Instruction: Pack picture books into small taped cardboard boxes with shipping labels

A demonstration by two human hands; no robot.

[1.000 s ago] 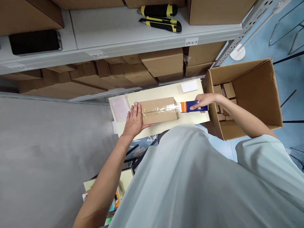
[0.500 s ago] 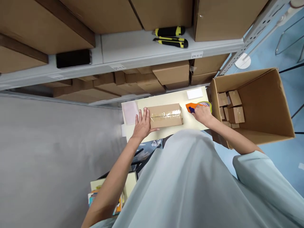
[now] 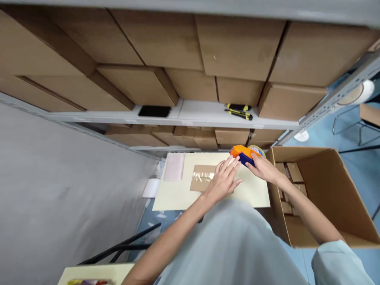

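My right hand [image 3: 263, 168] grips an orange and dark-blue tape dispenser [image 3: 240, 151] with a roll of tape at its back. Fingers spread, my left hand [image 3: 223, 179] hovers over the right end of a small cardboard box [image 3: 199, 180]. Its fingertips are close to the front of the dispenser; whether they touch it I cannot tell. Shiny clear tape runs along the top of the box, which lies flat on a pale yellow table [image 3: 175, 200]. Part of the box is hidden by my left hand.
An open carton [image 3: 323, 190] holding several small boxes stands right of the table. Behind it, a grey shelf [image 3: 196, 113] carries cartons, two utility knives [image 3: 239, 112] and a black flat object [image 3: 154, 111]. A pinkish sheet [image 3: 174, 167] lies at the table's left.
My left hand has left the box's left end and moved right, toward the dispenser. The dispenser, still in my right hand, now shows its blue side. The view has tilted up toward the shelves.
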